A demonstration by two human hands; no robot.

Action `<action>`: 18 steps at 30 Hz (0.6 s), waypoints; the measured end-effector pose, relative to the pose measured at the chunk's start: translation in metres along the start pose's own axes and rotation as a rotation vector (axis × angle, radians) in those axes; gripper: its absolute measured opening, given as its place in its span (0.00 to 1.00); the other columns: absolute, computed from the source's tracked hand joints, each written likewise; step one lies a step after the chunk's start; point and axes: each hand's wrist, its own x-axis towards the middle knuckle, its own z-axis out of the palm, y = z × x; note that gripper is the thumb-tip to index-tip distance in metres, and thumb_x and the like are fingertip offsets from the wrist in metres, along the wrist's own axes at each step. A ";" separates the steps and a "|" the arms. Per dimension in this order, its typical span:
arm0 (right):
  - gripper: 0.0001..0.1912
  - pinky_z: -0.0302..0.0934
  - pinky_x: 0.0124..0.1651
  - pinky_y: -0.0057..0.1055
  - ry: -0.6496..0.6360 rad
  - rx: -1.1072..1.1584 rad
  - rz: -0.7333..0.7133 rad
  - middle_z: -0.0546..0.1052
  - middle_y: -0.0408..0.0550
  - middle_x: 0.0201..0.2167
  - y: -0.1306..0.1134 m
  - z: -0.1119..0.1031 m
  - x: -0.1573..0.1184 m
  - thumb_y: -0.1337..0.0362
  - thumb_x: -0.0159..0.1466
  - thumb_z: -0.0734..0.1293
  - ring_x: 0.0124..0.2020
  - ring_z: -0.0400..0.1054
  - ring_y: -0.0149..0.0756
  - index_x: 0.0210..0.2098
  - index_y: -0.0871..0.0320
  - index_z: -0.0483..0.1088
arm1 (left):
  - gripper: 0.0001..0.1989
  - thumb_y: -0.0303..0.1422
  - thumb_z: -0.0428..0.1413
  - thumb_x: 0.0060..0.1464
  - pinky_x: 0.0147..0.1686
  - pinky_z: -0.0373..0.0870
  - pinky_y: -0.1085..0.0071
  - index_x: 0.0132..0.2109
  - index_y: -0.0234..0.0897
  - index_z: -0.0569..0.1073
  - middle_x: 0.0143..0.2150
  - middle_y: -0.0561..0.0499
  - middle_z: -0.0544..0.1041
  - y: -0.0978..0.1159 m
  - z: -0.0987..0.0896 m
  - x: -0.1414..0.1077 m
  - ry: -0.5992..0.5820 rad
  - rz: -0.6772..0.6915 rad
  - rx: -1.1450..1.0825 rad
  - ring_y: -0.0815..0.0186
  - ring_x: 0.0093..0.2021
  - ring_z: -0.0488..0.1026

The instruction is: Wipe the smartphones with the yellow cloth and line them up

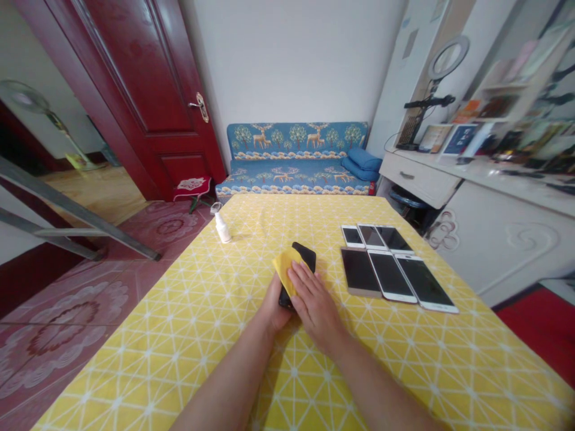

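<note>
A black phone is held tilted above the yellow patterned tablecloth. My left hand grips it from below and at its left side, most of its fingers hidden beneath. Over the phone's face lies a yellow cloth, pressed flat under the fingers of my right hand. The cloth covers the middle of the phone, so its top and bottom ends show. To the right, several phones lie in two rows, among them a gray-brown one and a large white-framed one.
A white spray bottle stands at the table's back left. The table has a yellow cover. Beyond it is a blue sofa. A white cabinet stands to the right, a metal ladder-like frame to the left.
</note>
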 end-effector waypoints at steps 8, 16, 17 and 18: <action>0.29 0.42 0.67 0.49 0.181 -0.040 0.169 0.46 0.49 0.69 0.015 0.000 0.003 0.61 0.70 0.51 0.70 0.36 0.40 0.68 0.57 0.40 | 0.28 0.49 0.51 0.56 0.50 0.68 0.64 0.53 0.30 0.72 0.46 0.39 0.78 -0.005 0.011 -0.010 -0.003 -0.168 0.292 0.56 0.48 0.75; 0.27 0.66 0.47 0.46 0.504 0.465 0.609 0.76 0.60 0.47 0.052 -0.004 0.000 0.49 0.65 0.57 0.47 0.71 0.50 0.50 0.64 0.71 | 0.25 0.42 0.55 0.55 0.36 0.75 0.55 0.56 0.34 0.66 0.42 0.38 0.79 -0.006 0.003 -0.007 -0.104 -0.194 0.225 0.52 0.38 0.78; 0.27 0.68 0.40 0.43 0.514 0.601 0.692 0.79 0.58 0.39 0.055 -0.005 0.000 0.47 0.64 0.59 0.39 0.74 0.48 0.45 0.64 0.74 | 0.25 0.42 0.54 0.56 0.36 0.75 0.55 0.57 0.34 0.65 0.42 0.37 0.79 -0.005 0.003 -0.006 -0.105 -0.182 0.200 0.52 0.38 0.78; 0.26 0.68 0.34 0.40 0.536 0.750 0.759 0.79 0.55 0.33 0.057 -0.007 0.001 0.46 0.62 0.61 0.33 0.74 0.45 0.40 0.64 0.74 | 0.25 0.41 0.54 0.56 0.35 0.75 0.57 0.57 0.32 0.65 0.42 0.36 0.79 -0.004 0.003 -0.004 -0.088 -0.165 0.175 0.52 0.38 0.78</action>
